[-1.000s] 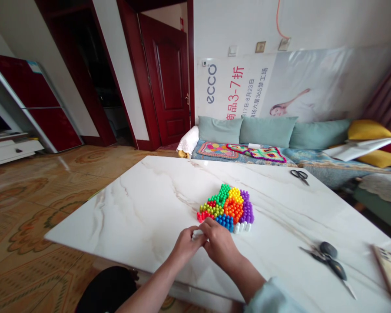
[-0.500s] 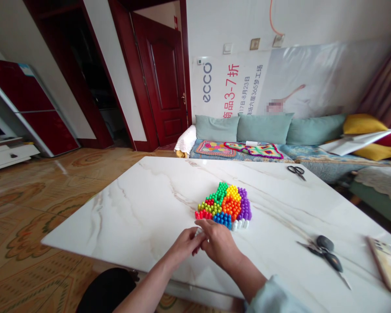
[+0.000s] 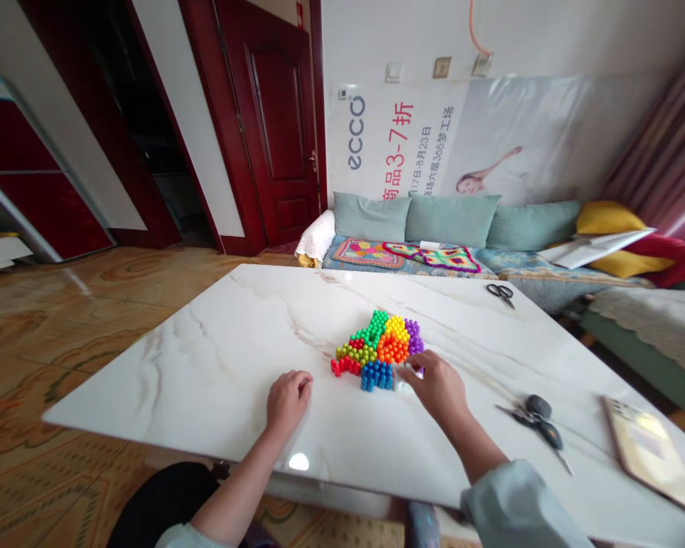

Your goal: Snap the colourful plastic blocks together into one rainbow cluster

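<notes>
A flat cluster of coloured bead pieces point(image 3: 380, 348) in green, yellow, orange, purple, red, olive and blue lies mid-table on the white marble tabletop point(image 3: 222, 358). My right hand point(image 3: 437, 388) rests at the cluster's near right edge. Its fingers curl over white beads there and touch the purple ones. My left hand point(image 3: 287, 396) rests on the marble to the left of the cluster, apart from it, with its fingers curled under. What they hold, if anything, is hidden.
Black-handled scissors point(image 3: 536, 422) lie right of my right hand, and a smaller pair point(image 3: 500, 292) lies at the far right edge. A flat booklet point(image 3: 648, 453) sits at the near right corner. A sofa with cushions point(image 3: 457, 228) stands behind the table.
My hands, joined over a small white piece in front of the cluster, have separated. The left hand moved left onto the marble and the right moved to the cluster's right edge. The view shifted.
</notes>
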A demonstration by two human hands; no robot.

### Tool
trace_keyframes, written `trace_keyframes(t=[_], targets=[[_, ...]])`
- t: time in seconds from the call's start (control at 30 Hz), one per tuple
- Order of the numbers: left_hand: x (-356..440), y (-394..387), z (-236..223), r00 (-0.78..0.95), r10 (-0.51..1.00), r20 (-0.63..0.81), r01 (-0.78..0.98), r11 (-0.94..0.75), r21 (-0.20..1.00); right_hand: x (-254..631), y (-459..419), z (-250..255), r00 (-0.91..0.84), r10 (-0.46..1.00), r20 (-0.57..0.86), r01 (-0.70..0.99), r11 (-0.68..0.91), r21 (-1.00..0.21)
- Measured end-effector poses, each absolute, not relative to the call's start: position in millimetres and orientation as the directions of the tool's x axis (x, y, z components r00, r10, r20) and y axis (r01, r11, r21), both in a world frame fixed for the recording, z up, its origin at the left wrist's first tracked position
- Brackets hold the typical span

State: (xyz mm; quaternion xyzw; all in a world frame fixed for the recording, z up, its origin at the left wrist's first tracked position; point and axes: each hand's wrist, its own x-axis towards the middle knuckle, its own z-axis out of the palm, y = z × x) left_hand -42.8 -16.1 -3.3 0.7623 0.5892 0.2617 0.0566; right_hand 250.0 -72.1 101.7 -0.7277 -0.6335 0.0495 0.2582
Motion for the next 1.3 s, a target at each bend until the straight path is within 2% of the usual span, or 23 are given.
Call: trace_keyframes(t=[0.17, 0.43, 0.73, 0.9, 1.13, 1.23, 1.3], targets=[[-43.9, -15.4, -5.5, 0.184, 0.914, 0.363, 0.864, -0.326, 0.383, 257.0, -79.3, 76.0, 0.12, 0.981, 0.152, 0.896, -0.042, -0.442], [-45.6, -13.1, -9.1, 0.182, 0.914, 0.363, 0.859, -0.328, 0.394, 264.5, -79.7, 59.5, 0.214, 0.974, 0.068, 0.921, -0.178, -0.346], [-45.7, -13.7, -8.4, 0.164, 0.916, 0.365, 0.855, -0.317, 0.41, 269.4, -74.4, 48.3, 0.24, 0.96, 0.142, 0.919, -0.177, -0.353], [-44.6, -13.8, -7.3, 0.145, 0.922, 0.359, 0.858, -0.298, 0.419, 264.9, -86.9, 63.2, 0.27, 0.962, -0.037, 0.93, -0.27, -0.25], [-43.0, -15.4, -3.4, 0.106, 0.929, 0.354, 0.841, -0.274, 0.466, 256.6, -95.6, 46.7, 0.169, 0.972, -0.161, 0.925, -0.213, -0.313], [-42.1, -16.6, -1.7, 0.091, 0.934, 0.346, 0.839, -0.26, 0.479, 247.5, -104.7, 33.9, 0.161, 0.979, -0.128, 0.947, -0.189, -0.259], [-41.9, -16.6, -1.8, 0.086, 0.938, 0.335, 0.844, -0.247, 0.476, 240.3, -112.5, 25.9, 0.144, 0.989, -0.027, 0.971, -0.146, -0.19]])
